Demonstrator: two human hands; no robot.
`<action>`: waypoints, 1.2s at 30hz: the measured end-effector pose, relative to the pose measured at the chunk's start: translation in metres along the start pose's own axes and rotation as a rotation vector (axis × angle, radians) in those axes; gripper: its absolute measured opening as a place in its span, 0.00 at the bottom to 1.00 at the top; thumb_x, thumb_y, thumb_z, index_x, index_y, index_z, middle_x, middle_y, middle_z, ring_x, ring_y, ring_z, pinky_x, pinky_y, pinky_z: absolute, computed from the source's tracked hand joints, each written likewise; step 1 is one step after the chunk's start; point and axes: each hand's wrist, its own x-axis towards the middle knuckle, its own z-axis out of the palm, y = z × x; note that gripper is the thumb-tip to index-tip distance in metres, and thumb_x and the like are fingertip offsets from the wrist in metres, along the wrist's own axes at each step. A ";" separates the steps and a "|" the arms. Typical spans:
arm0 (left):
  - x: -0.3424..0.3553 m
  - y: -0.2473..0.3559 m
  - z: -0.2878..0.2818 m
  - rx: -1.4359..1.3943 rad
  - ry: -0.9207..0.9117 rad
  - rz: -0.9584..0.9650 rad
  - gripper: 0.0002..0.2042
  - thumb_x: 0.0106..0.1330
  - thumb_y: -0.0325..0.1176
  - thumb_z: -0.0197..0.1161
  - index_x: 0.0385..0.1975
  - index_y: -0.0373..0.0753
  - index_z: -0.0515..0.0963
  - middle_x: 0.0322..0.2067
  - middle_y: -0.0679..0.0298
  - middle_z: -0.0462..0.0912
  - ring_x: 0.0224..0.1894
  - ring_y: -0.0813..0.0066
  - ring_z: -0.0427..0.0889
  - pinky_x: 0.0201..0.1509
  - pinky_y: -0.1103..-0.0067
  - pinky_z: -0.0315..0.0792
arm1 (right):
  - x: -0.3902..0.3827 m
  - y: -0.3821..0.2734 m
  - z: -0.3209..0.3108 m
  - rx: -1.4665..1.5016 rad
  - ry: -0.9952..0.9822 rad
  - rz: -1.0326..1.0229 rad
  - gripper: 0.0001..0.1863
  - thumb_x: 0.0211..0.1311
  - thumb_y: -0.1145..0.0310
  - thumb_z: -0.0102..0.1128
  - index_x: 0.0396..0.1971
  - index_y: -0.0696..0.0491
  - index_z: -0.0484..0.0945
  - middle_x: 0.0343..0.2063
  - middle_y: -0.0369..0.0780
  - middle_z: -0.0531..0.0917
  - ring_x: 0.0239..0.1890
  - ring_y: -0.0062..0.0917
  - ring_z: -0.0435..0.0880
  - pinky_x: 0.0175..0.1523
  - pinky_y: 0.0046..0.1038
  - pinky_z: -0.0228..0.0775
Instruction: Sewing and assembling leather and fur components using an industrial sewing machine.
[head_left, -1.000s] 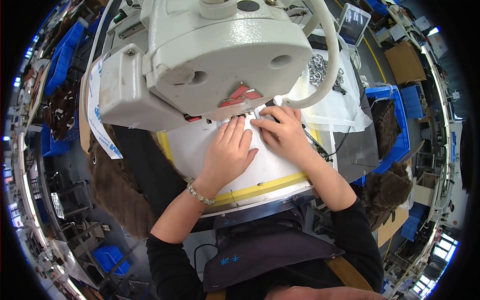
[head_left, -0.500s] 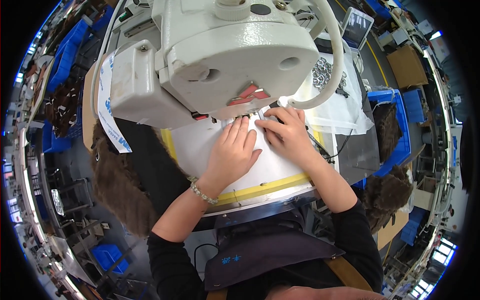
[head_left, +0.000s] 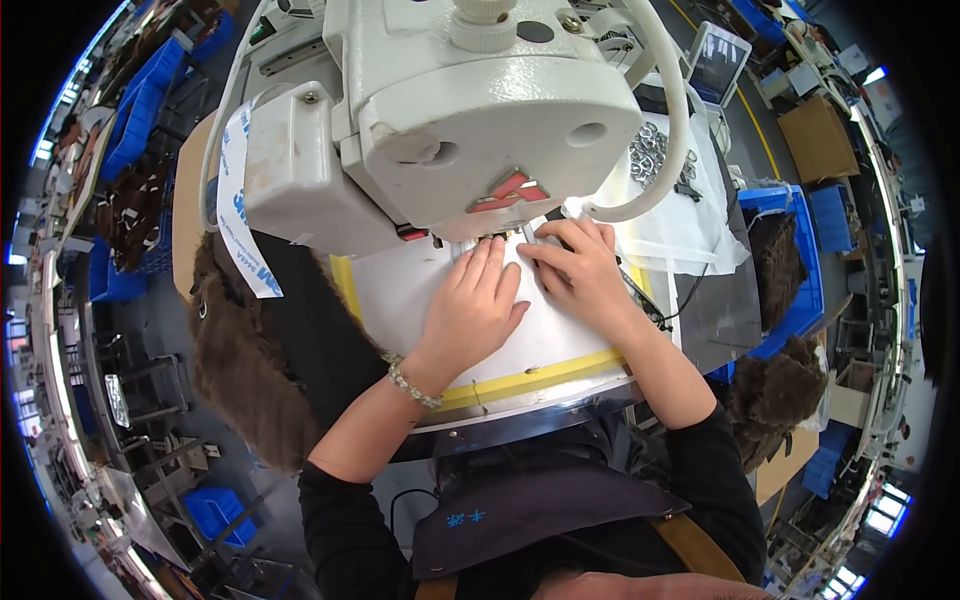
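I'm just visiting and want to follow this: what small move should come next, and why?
Perhaps ease the left hand back slightly: in this view its fingers reach the machine head's lower edge, over the white sheet. The right hand, its fingers bent, sits close beside and could steady the sheet.

A factory workshop, apparently for sewing, is shown. The far part of the white, yellow-edged worktop (head_left: 400, 300) is overhung by a bulky off-white metal machine head (head_left: 490, 130). Brown furry fabric (head_left: 250, 400) is draped beyond its left edge. Small silver metal rings (head_left: 648, 152) are heaped toward the far right corner; a blue plastic crate (head_left: 797, 325) is placed past the right edge.
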 end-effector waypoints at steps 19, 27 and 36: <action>-0.046 0.046 -0.086 0.323 -0.396 -0.447 0.32 0.53 0.37 0.66 0.60 0.37 0.67 0.52 0.42 0.72 0.52 0.52 0.75 0.45 0.63 0.75 | 0.000 -0.011 -0.029 0.035 -0.116 -0.238 0.22 0.43 0.78 0.65 0.43 0.51 0.80 0.36 0.36 0.79 0.37 0.27 0.78 0.44 0.29 0.65; -0.101 0.023 -0.102 0.515 -0.493 -0.576 0.24 0.56 0.26 0.60 0.56 0.42 0.73 0.39 0.53 0.80 0.27 0.66 0.82 0.26 0.79 0.75 | -0.014 -0.062 -0.014 0.293 -0.356 -0.348 0.29 0.46 0.77 0.65 0.54 0.52 0.75 0.46 0.42 0.78 0.40 0.32 0.79 0.47 0.30 0.69; -0.118 0.076 -0.080 -0.622 0.259 0.182 0.11 0.51 0.32 0.68 0.36 0.44 0.82 0.32 0.62 0.81 0.30 0.67 0.81 0.34 0.75 0.77 | -0.034 -0.071 0.010 0.447 -0.202 -0.372 0.38 0.44 0.73 0.62 0.63 0.53 0.67 0.59 0.51 0.71 0.36 0.36 0.79 0.41 0.30 0.74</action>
